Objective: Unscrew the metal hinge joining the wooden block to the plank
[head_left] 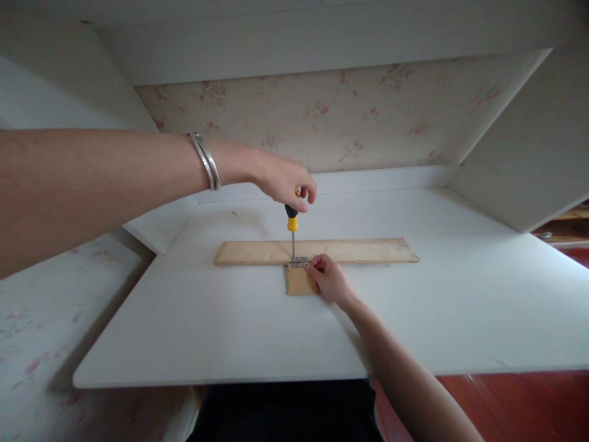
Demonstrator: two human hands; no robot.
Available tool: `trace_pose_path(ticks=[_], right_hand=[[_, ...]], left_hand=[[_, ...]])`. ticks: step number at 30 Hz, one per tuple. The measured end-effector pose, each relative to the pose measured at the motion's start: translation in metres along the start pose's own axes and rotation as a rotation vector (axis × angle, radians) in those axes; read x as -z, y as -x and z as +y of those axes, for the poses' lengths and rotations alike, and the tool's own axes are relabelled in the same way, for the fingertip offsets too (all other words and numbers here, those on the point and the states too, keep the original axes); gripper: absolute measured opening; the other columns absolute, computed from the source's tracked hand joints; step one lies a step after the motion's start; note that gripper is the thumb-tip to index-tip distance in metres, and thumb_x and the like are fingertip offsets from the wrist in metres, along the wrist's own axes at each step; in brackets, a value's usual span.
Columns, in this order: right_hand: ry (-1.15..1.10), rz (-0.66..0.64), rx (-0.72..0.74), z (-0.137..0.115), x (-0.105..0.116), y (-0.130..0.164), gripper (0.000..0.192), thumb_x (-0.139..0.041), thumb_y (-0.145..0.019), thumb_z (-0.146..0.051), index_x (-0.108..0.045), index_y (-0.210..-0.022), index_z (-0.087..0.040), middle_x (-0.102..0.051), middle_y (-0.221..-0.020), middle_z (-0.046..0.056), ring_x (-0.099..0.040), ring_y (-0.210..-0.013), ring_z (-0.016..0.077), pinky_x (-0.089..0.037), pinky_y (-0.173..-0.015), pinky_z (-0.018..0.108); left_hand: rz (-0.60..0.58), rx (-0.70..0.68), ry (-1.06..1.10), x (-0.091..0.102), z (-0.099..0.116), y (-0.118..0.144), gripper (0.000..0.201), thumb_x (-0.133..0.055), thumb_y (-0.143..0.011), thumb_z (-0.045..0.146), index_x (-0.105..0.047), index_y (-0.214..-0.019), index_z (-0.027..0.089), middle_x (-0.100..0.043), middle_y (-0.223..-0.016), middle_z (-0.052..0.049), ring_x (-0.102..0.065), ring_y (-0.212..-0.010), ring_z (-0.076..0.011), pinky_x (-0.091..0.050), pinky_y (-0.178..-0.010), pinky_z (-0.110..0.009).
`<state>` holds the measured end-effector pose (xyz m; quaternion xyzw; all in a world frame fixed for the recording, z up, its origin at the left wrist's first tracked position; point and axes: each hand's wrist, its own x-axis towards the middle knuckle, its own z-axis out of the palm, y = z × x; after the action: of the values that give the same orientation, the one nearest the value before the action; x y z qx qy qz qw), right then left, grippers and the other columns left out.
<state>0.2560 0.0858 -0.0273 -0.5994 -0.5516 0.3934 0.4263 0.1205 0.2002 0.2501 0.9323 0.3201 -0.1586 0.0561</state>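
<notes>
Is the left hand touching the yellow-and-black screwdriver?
Touching: the head view shows the left hand closed over the yellow-and-black screwdriver handle's top.

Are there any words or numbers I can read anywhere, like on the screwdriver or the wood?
None: no word, number or label can be read.
The screwdriver in the left hand has a plain yellow and black handle.
The long wooden board, the small wooden block under the right hand and the white table show no writing.
The wallpaper has only pink flowers.

screwdriver [292,222] handle top hidden in left hand [285,181].
</notes>
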Motion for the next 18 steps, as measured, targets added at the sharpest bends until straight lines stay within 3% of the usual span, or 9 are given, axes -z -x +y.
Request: trace_pose_path(ticks=[3,10,15,18], right_hand=[[0.010,-0.004,0.011,0.0004,0.0001,-0.0001,0.020,-0.056,-0.077,-0.038,-0.051,-0.083,-0.020,-0.062,-0.074,0.000,-0.055,-0.066,0.0124,-0.041,-0.059,0.024],[0.008,-0.014,0.011,-0.0042,0.0021,0.0014,0.019,-0.056,-0.077,-0.038,-0.051,-0.083,-0.020,-0.062,-0.075,0.000,-0.056,-0.067,0.0126,-0.040,-0.060,0.024],[-0.007,-0.020,-0.002,-0.0065,0.0033,0.0022,0.020,-0.056,-0.077,-0.038,-0.051,-0.083,-0.020,-0.062,-0.074,0.001,-0.056,-0.066,0.0128,-0.040,-0.059,0.024],[-0.007,-0.020,-0.009,-0.0068,0.0036,0.0027,0.020,-0.056,-0.077,-0.038,-0.051,-0.083,-0.020,-0.063,-0.075,0.001,-0.056,-0.066,0.0127,-0.040,-0.059,0.024]], left_hand=[[-0.097,-0.060,-0.021,0.0010,-0.0005,0.0030,0.048,-0.060,-0.070,0.039,-0.059,-0.117,0.031,-0.065,-0.109,0.001,-0.050,-0.106,-0.0219,-0.035,-0.086,-0.028],[-0.015,0.092,-0.103,0.0008,0.0089,0.0055,0.045,-0.049,-0.078,0.053,-0.063,-0.112,0.026,-0.067,-0.096,-0.006,-0.054,-0.098,-0.0252,-0.036,-0.084,-0.033],[-0.054,-0.085,-0.071,0.0019,0.0041,0.0057,0.051,-0.061,-0.069,0.046,-0.059,-0.118,0.031,-0.063,-0.113,-0.002,-0.051,-0.104,-0.0229,-0.035,-0.087,-0.029],[-0.043,-0.034,-0.103,0.0025,0.0028,0.0062,0.048,-0.059,-0.071,0.047,-0.060,-0.117,0.031,-0.066,-0.106,-0.002,-0.053,-0.102,-0.0231,-0.035,-0.087,-0.030]])
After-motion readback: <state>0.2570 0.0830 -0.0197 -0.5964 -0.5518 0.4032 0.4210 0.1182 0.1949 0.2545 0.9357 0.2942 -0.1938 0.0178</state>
